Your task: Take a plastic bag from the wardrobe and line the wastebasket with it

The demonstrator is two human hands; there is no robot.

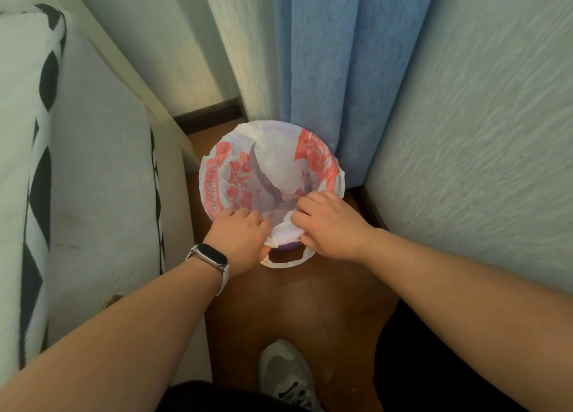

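Brown floor [297, 300] beneath lined wastebasket [286, 246]

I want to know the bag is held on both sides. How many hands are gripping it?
2. The left hand pinches the plastic bag at the near rim, left of the bunched handle; the right hand grips just right of it.

plastic bag [235, 176]: thin, crinkled, slightly glossy; wall [483, 126]: rough textured; floor [310, 303]: smooth brown wood; curtain [319, 58]: matt cloth
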